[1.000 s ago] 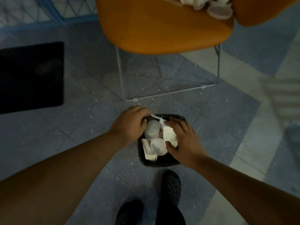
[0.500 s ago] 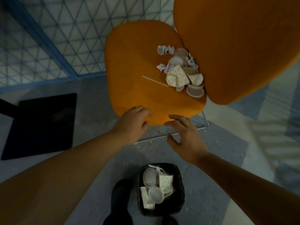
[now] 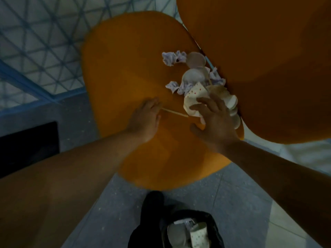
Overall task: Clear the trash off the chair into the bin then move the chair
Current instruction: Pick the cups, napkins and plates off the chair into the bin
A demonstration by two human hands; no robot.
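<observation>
Your left hand [image 3: 146, 119] has moved from the chair [image 3: 125, 68] seat's front edge onto it, fingers together at the near end of the stick [image 3: 174, 112]. Your right hand [image 3: 214, 120], fingers spread, now covers the dotted cup [image 3: 194, 95] in the trash pile [image 3: 193, 76]. The bin [image 3: 213, 222] sits below the seat.

One orange chair [image 3: 125, 68], one black bin [image 3: 211, 228], one wooden stick [image 3: 174, 112], two hands.

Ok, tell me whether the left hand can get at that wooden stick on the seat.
Probably yes. The left hand is already at the near end of the wooden stick, which lies bare on the orange seat; nothing covers it, and the right hand is on the spotted cup.
</observation>
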